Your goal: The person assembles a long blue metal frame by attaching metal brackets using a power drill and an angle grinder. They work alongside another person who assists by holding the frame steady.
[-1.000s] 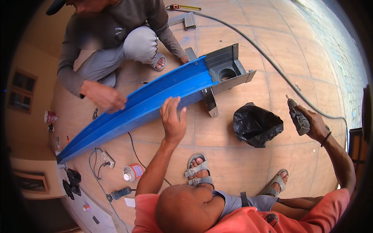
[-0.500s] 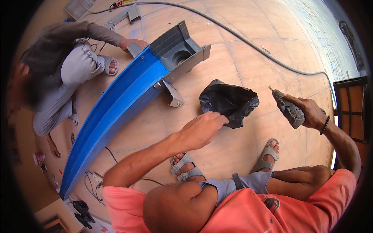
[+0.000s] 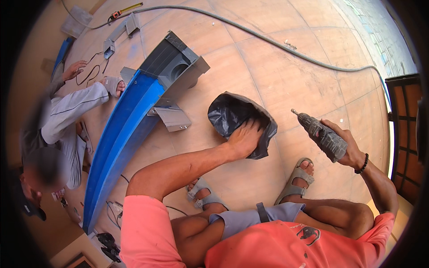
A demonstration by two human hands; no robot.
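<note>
Left hand [image 3: 243, 139] gripped the black bag's [image 3: 232, 117] rim, best spread wide, while right hand [image 3: 346, 149] clamped the drill [image 3: 322, 135] aside.

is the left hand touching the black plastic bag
Touching. The head view shows the left hand reaching into the open black plastic bag, its fingers pressed against the bag's rim and inner side.
</note>
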